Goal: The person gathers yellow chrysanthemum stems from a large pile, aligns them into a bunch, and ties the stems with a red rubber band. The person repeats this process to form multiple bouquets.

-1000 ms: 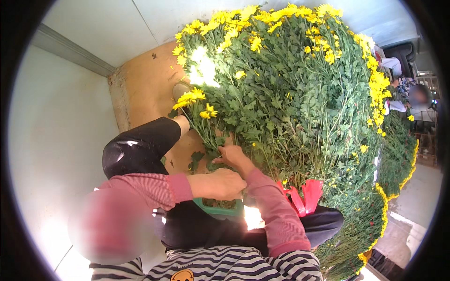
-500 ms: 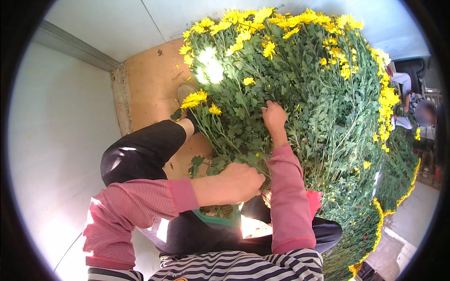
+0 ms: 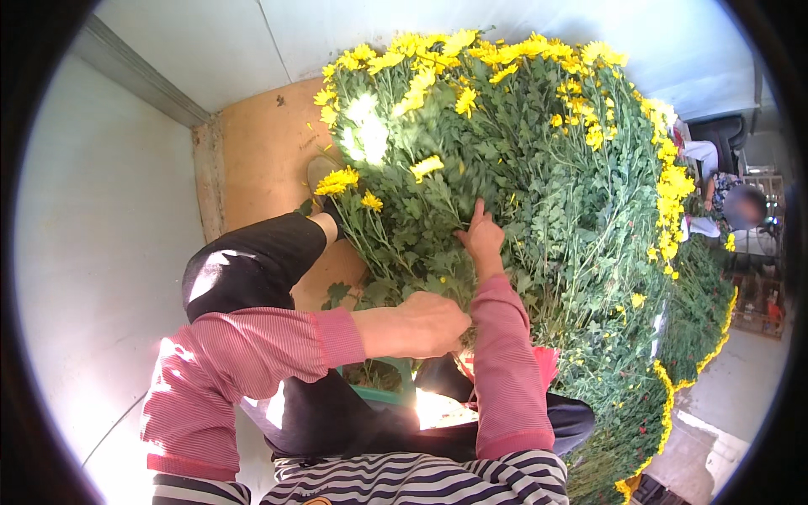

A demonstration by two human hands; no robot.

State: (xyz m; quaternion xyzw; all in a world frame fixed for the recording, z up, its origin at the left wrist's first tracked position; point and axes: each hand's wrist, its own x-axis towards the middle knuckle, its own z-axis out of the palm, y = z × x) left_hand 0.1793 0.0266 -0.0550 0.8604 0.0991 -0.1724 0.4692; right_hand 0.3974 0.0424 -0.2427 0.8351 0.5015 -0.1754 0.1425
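Note:
Long-stemmed yellow chrysanthemums point(image 3: 555, 202) with dense green leaves lie heaped in front of me and to my right. My left hand point(image 3: 431, 324) is closed low at the near side of the heap, apparently around chrysanthemum stems; its fingertips are hidden. From there leafy stems run up and left toward yellow blooms point(image 3: 338, 180) beside my foot. My right hand point(image 3: 482, 242) is at the leaves farther in, its index finger stretched out and its thumb apart. A single yellow bloom point(image 3: 427, 167) lies just beyond it, with blurred leaves beside it.
A green plastic frame point(image 3: 379, 393) and something red point(image 3: 545, 365) are near my legs. Pale wall panels point(image 3: 109, 236) rise at left and behind the heap. Another chrysanthemum pile point(image 3: 694, 311) lies at right; a person point(image 3: 724, 189) sits beyond it.
My right hand has gone from a pinch to a stretched index finger. The single bloom beyond it has shifted nearer and left, its leaves blurred. My left hand stays closed. The view has shifted slightly.

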